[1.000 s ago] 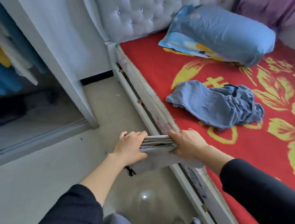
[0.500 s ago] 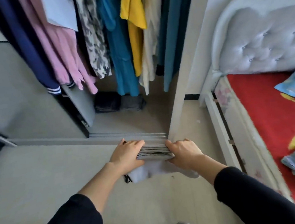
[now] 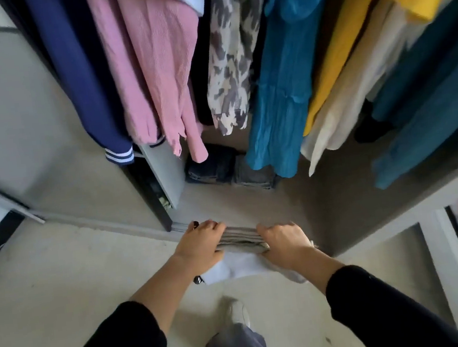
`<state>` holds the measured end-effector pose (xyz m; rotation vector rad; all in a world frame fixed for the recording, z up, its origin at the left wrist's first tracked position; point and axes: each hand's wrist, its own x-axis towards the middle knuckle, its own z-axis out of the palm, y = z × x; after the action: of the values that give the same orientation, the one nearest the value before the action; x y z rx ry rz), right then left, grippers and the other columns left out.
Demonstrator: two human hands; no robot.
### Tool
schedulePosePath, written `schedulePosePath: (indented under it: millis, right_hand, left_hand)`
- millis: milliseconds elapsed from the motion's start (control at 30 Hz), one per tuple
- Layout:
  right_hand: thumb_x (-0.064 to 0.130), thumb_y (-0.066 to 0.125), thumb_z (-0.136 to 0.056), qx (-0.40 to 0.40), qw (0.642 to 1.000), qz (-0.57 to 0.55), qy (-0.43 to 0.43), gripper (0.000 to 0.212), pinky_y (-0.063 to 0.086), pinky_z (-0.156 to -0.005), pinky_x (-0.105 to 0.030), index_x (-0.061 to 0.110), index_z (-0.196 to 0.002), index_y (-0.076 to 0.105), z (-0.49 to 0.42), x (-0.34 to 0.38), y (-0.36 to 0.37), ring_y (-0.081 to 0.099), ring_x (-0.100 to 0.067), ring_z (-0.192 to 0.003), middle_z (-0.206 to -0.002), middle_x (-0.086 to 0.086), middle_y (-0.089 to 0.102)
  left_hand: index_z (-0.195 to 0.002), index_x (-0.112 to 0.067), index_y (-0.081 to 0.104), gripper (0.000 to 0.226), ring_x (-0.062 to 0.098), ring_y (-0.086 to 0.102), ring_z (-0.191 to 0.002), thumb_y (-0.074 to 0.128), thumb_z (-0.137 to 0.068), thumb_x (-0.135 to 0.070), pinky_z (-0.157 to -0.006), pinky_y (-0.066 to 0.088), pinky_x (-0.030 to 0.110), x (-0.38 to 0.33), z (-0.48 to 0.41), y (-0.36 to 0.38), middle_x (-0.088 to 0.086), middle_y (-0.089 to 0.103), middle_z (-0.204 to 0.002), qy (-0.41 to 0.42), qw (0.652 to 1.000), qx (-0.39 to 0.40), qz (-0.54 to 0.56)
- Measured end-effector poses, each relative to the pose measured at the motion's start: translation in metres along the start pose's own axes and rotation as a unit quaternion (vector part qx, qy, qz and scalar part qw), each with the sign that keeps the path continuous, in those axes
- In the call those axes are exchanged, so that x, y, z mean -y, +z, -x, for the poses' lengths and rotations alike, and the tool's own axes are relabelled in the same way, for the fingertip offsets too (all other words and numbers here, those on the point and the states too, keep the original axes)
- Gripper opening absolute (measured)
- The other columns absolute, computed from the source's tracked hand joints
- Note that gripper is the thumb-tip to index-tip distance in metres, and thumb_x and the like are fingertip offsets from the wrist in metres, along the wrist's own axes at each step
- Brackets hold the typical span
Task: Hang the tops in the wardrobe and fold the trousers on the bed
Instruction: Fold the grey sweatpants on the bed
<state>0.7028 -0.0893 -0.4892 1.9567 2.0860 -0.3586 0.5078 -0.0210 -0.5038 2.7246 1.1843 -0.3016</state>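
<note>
Just swung round to the wardrobe; left grip and right grip still clenched on the trousers, stowing next I guess.

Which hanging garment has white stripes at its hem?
The navy garment, leftmost in the wardrobe, beside the pink top. Two white bands cross its lower edge; the patterned top, turquoise garment and yellow top show none.
</note>
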Motion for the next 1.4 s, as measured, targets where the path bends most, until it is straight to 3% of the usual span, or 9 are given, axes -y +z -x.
schedulePosePath:
  millis: [400,533,633,733,800,933,1100,1233,1400]
  right_hand:
    - [0.014,0.052,-0.087,-0.027,0.999,0.041,0.005,0.051,0.039,-0.078,-0.035,0.017,-0.135,0.035,-0.291,0.023,0.148,0.062,-0.031,-0.102,-0.115,-0.010,0.063]
    - [0.010,0.056,-0.082,-0.090,0.995,0.018,0.028,0.048,0.046,-0.081,-0.038,0.017,-0.127,0.040,-0.367,0.027,0.208,0.058,-0.033,-0.103,-0.116,-0.010,0.060]
    - [0.002,0.056,-0.070,-0.250,0.966,0.067,-0.015,0.037,0.037,-0.080,-0.042,0.007,-0.107,0.060,-0.409,0.031,0.243,0.050,-0.033,-0.102,-0.107,-0.013,0.058]
    - [0.008,0.061,-0.056,-0.283,0.954,0.096,0.005,0.027,0.038,-0.071,-0.042,0.011,-0.081,0.069,-0.440,0.040,0.284,0.051,-0.031,-0.082,-0.087,-0.012,0.061]
    - [0.007,0.065,-0.066,-0.167,0.984,0.055,0.027,0.031,0.050,-0.068,-0.039,0.015,-0.095,0.070,-0.449,0.052,0.320,0.063,-0.032,-0.081,-0.091,-0.012,0.065]
    - [-0.002,0.043,-0.091,-0.026,0.998,-0.043,0.049,0.051,0.050,-0.084,-0.041,0.009,-0.140,0.032,-0.450,0.061,0.380,0.055,-0.032,-0.117,-0.128,-0.018,0.053]
    - [-0.005,0.048,-0.086,-0.035,0.989,-0.136,0.051,0.056,0.047,-0.092,-0.036,0.012,-0.137,0.033,-0.462,0.055,0.385,0.053,-0.026,-0.120,-0.132,-0.010,0.050]
    - [-0.002,0.053,-0.084,0.004,0.984,-0.176,0.036,0.070,0.042,-0.103,-0.034,0.013,-0.146,0.024,-0.471,0.054,0.383,0.039,-0.022,-0.133,-0.145,-0.006,0.038]
    - [0.011,0.055,-0.089,0.069,0.970,-0.226,0.053,0.080,0.038,-0.105,-0.030,0.018,-0.154,0.008,-0.460,0.050,0.365,0.039,-0.023,-0.135,-0.150,-0.006,0.034]
  left_hand:
    - [-0.122,-0.016,0.043,0.039,0.023,0.052,-0.117,0.053,-0.086,-0.028,-0.101,0.033,0.035,0.179,-0.188,0.189,0.003,0.055,-0.125,-0.042,0.997,-0.044,-0.047]
    - [-0.124,-0.011,0.048,0.049,0.027,0.047,-0.127,0.067,-0.081,-0.026,-0.110,0.029,0.043,0.225,-0.240,0.253,0.010,0.055,-0.128,-0.042,0.989,-0.120,-0.076]
    - [-0.104,-0.008,0.062,0.056,0.034,0.058,-0.105,0.083,-0.052,-0.014,-0.093,0.049,0.050,0.257,-0.273,0.295,0.013,0.061,-0.105,-0.023,0.963,-0.251,-0.092]
    - [-0.104,-0.014,0.065,0.036,0.034,0.048,-0.098,0.062,-0.068,-0.012,-0.084,0.050,0.046,0.264,-0.287,0.344,0.012,0.052,-0.105,-0.069,0.944,-0.311,-0.084]
    - [-0.098,-0.019,0.066,0.031,0.031,0.051,-0.085,0.061,-0.068,-0.010,-0.070,0.046,0.042,0.260,-0.289,0.391,0.009,0.054,-0.094,-0.098,0.959,-0.249,-0.097]
    - [-0.094,-0.018,0.062,0.057,0.023,0.060,-0.041,0.086,-0.044,-0.001,-0.031,0.040,0.027,0.261,-0.285,0.447,0.005,0.063,-0.072,-0.103,0.987,-0.112,-0.055]
    - [-0.136,-0.025,0.033,0.051,0.025,0.066,-0.094,0.045,-0.093,-0.002,-0.068,0.054,0.035,0.271,-0.296,0.447,0.005,0.054,-0.122,-0.157,0.981,-0.109,-0.014]
    - [-0.142,-0.027,0.028,0.064,0.026,0.062,-0.104,0.039,-0.089,0.007,-0.078,0.054,0.037,0.284,-0.305,0.444,0.007,0.053,-0.130,-0.187,0.975,-0.085,0.085]
    - [-0.151,-0.032,0.001,0.079,0.030,0.055,-0.114,0.047,-0.091,-0.012,-0.090,0.048,0.039,0.274,-0.289,0.434,0.011,0.047,-0.136,-0.182,0.965,0.053,0.180]
